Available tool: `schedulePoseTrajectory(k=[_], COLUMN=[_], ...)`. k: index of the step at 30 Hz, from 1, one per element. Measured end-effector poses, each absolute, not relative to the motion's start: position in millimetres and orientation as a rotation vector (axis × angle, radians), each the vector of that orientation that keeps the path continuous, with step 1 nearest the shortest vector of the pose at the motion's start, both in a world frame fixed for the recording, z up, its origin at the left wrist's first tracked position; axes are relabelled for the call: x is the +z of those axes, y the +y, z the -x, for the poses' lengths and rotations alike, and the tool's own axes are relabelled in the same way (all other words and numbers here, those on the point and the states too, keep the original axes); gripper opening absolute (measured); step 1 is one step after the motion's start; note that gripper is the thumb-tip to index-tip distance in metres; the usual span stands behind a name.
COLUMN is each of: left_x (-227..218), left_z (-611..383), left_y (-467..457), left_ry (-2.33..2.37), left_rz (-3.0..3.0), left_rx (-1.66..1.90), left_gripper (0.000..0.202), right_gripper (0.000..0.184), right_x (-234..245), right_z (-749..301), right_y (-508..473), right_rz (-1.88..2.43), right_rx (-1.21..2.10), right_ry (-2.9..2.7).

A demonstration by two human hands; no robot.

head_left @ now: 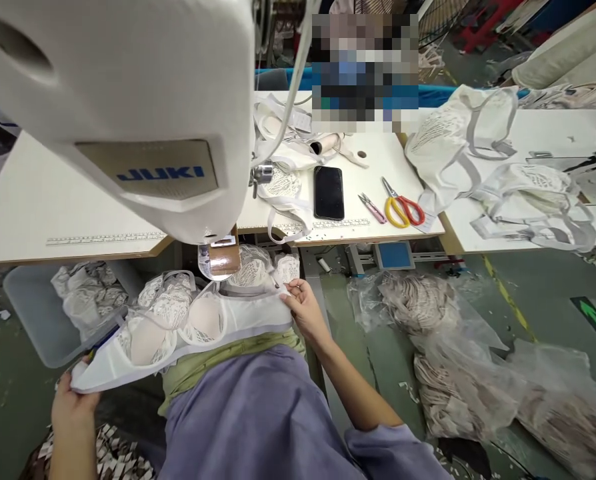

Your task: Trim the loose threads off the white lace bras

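Observation:
A white lace bra (pixel 188 327) is stretched across my lap, below the head of a white JUKI sewing machine (pixel 128 113). My left hand (pixel 73 400) is closed on the bra's band end at the lower left. My right hand (pixel 305 307) pinches the other end of the band at the right, fingers curled on the fabric. The band runs taut between both hands. More lace pieces (pixel 258 267) lie just behind it under the machine.
On the white table (pixel 378 160) lie a black phone (pixel 329 192), red-and-yellow scissors (pixel 403 207), small pink snips (pixel 372 208) and more bras (pixel 478 147). A grey bin (pixel 38 313) with lace pieces stands left. Plastic bags of fabric (pixel 478 360) lie on the floor right.

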State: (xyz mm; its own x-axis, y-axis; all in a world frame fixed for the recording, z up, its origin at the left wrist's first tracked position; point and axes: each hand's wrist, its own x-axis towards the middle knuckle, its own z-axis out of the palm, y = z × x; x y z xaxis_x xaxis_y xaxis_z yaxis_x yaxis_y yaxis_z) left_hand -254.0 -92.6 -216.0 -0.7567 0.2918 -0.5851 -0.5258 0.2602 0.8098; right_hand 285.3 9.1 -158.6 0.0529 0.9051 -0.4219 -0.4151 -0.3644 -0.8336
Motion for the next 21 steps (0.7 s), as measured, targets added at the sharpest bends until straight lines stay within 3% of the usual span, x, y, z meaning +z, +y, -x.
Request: schedulePoseTrajectory(k=[4,17,21], left_x=[-212.0,-195.5,-174.8], left_z=[249.6,247.3,234.7], left_y=[-95.5,-108.6,-105.8], left_ry=[1.86,1.823,1.921], left_rz=[0.36,0.36,0.284], left_rx=[1.537,1.569,1.454], left_gripper=[0.045,0.031,0.046], right_gripper=[0.047,0.036,0.033], right_x=[-156.5,-130.9,-124.9], right_z=[-284.5,-282.5,-282.9], right_y=[7.7,1.7,1.9], right_rz=[1.238,1.298,1.363], right_rx=[1.511,1.424,1.347], right_ry=[-0.599,-0.808,-0.886])
